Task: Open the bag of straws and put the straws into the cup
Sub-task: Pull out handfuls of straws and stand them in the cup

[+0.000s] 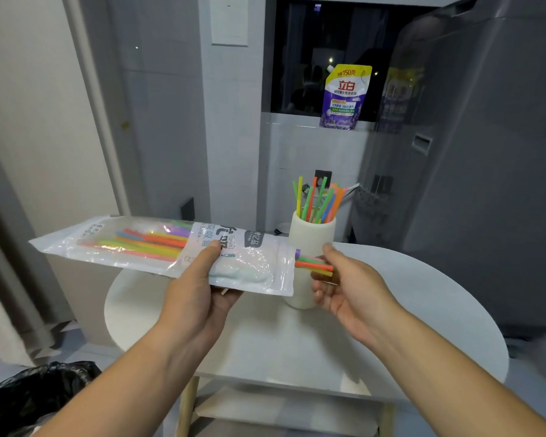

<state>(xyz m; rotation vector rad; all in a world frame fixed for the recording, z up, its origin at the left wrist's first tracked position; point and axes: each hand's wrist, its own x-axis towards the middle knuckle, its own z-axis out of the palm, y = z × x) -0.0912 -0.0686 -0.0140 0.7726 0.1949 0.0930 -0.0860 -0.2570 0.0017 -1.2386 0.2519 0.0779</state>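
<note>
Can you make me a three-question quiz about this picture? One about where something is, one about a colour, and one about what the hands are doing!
1. Where does the white cup stand?
A. on the round white table
B. on the floor
C. on the window ledge

2. What colour is the pouch on the window ledge, mostly?
A. red
B. purple
C. black

3. What is the right hand doing?
A. resting flat on the table
B. holding the cup
C. pinching the ends of straws that stick out of the bag

Answers:
1. A, the cup's base sits on the tabletop, behind the bag.
2. B, its body is purple with a yellow top.
3. C, its fingers close on the straw ends at the bag's open end, while the left hand holds the bag.
</note>
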